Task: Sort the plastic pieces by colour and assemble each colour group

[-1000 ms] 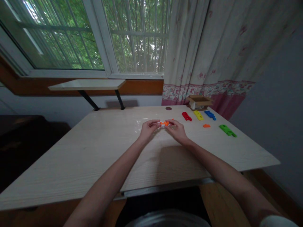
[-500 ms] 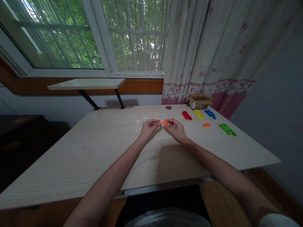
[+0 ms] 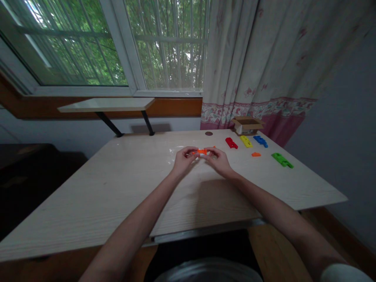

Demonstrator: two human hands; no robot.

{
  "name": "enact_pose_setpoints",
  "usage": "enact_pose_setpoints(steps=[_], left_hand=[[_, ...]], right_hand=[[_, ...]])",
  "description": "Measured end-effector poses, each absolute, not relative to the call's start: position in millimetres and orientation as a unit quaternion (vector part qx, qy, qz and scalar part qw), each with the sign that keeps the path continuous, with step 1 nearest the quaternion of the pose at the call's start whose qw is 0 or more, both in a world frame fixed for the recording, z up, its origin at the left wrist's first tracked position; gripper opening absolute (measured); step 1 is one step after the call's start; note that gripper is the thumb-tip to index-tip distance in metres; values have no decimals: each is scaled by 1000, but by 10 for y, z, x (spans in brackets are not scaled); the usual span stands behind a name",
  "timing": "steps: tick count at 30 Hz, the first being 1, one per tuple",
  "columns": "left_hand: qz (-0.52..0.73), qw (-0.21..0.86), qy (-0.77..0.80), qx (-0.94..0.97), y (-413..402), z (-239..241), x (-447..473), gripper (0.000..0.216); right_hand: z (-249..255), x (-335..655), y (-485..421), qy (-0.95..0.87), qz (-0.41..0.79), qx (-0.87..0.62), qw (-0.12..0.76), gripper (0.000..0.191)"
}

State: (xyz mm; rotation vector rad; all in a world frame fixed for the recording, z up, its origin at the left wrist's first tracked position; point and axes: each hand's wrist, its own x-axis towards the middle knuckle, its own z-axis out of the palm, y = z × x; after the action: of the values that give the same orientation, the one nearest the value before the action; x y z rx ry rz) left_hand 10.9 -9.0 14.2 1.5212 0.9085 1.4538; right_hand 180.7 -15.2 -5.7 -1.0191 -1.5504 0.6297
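Observation:
Between my hands, above the middle of the table, is a small orange plastic piece (image 3: 202,151). My left hand (image 3: 185,159) pinches its left end with thumb and fingers. On the right end, my right hand (image 3: 218,160) has a similar pinch. The fingertips cover both ends, so the piece's full shape is hidden. A sliver of another orange bit shows just behind my right fingers. To the right lies a loose orange piece (image 3: 256,154), flat on the table.
Right of my hands lie a red piece (image 3: 231,143), a yellow piece (image 3: 246,141), a blue piece (image 3: 260,141) and a green piece (image 3: 282,160). An open cardboard box (image 3: 248,126) stands at the back right. A raised shelf (image 3: 107,104) is at the back left of the table (image 3: 111,203).
The orange piece has turned between my fingers and now shows a flatter, more ridged side. Both hands keep nearly the same place. The pieces on the table have not moved.

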Motion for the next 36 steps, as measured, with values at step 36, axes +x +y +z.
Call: enact_pose_setpoints(steps=[36], left_hand=[[548, 484, 407, 548, -104, 177, 153, 26]], right_hand=[[20, 1828, -226, -689, 201, -425, 551, 26]])
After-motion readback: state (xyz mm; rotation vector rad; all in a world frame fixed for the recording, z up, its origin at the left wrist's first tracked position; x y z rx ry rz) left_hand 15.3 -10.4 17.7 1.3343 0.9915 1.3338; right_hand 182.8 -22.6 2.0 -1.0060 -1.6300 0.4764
